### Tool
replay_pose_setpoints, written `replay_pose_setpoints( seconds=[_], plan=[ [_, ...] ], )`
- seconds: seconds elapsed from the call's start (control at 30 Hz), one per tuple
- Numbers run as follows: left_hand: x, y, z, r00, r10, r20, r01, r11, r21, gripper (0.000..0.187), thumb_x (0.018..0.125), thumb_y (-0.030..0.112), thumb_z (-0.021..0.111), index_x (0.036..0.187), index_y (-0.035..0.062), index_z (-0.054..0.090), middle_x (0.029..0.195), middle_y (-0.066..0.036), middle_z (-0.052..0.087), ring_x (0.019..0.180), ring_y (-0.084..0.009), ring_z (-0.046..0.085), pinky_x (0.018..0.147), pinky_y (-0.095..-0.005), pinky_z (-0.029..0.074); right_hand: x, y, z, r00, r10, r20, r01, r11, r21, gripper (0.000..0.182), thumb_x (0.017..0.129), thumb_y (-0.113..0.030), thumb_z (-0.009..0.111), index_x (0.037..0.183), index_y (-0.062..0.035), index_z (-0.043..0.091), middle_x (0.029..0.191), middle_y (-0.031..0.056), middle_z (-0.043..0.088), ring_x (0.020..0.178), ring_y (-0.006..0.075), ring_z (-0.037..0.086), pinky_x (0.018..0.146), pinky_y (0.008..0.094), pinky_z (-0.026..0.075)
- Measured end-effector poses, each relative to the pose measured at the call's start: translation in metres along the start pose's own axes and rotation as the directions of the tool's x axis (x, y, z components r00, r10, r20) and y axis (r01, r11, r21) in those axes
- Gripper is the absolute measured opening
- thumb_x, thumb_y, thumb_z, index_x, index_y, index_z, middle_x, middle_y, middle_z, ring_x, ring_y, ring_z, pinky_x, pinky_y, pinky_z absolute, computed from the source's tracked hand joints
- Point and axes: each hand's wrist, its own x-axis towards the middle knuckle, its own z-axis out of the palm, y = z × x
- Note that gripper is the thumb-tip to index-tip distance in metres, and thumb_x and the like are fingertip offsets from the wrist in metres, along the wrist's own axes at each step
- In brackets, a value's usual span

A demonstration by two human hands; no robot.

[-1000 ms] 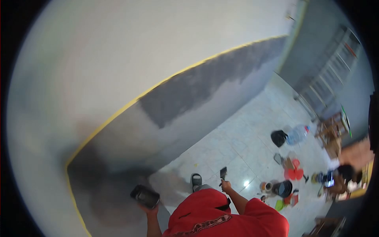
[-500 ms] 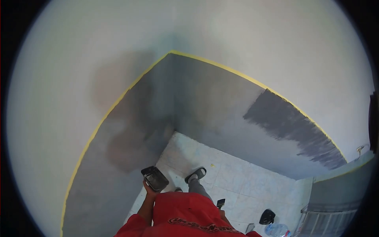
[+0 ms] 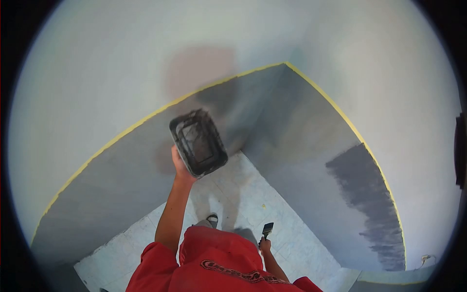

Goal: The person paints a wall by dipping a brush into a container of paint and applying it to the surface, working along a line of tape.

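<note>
My left hand (image 3: 181, 164) grips a black rectangular plastic tray (image 3: 198, 143) by its near left edge, with the arm stretched out in front of me. Dark paint smears its inside and rim. Low on my right side, my right hand (image 3: 264, 244) is closed round the handle of a paintbrush (image 3: 268, 228), its dark bristles pointing up and away from me. Ahead, the grey lower wall (image 3: 287, 117) meets in a corner. A darker grey painted patch (image 3: 367, 204) with ragged brush edges covers part of the right wall.
Yellow masking tape (image 3: 146, 117) runs along both walls between the grey and the pale upper wall (image 3: 121, 58). The floor has light tiles (image 3: 287, 219). A small fixture with a wire (image 3: 426, 258) sits on the wall at the lower right.
The tray in my left hand has risen and moved forward. My right hand with the paintbrush has come further into view. My view has turned left, and the items on the floor at right have left the frame.
</note>
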Motion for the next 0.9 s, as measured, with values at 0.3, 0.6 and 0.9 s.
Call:
replay_pose_setpoints(
  seconds=[0.3,0.6,0.9],
  plan=[
    [0.025,0.035,0.161,0.894,0.207,0.397,-0.105,0.959,-0.263,0.066,0.1,0.054,0.035,0.137,0.0026,0.053,0.128,-0.013,0.063,0.114,-0.0293,0.062,0.099,-0.044,0.051,-0.02,-0.017,-0.035,0.926,0.117,0.358,-0.168,0.979,0.116,0.035,0.1,-0.037,0.053,0.082,-0.007,0.054,0.065,0.0056,0.054,0.049,0.0166,0.053,0.043,0.0315,0.046],
    [-0.03,0.012,0.19,0.747,0.536,0.392,-0.64,0.741,0.206,0.045,0.105,0.037,0.04,0.132,0.0026,0.052,0.129,-0.013,0.058,0.112,-0.0243,0.062,0.093,-0.0381,0.057,-0.07,0.166,-0.09,0.962,0.199,0.186,-0.257,0.888,0.38,0.037,0.098,-0.039,0.055,0.074,-0.0105,0.051,0.058,0.0029,0.047,0.044,0.0157,0.046,0.038,0.0331,0.037],
    [-0.024,0.022,0.203,0.836,0.355,0.418,-0.356,0.931,-0.08,0.047,0.105,0.039,0.036,0.127,0.0019,0.055,0.123,-0.012,0.061,0.106,-0.0241,0.064,0.088,-0.0369,0.059,-0.141,0.261,-0.089,0.882,0.469,-0.037,-0.397,0.784,0.477,0.042,0.091,-0.048,0.062,0.075,-0.0103,0.051,0.058,0.0051,0.046,0.048,0.0211,0.048,0.039,0.0392,0.036]
  ],
)
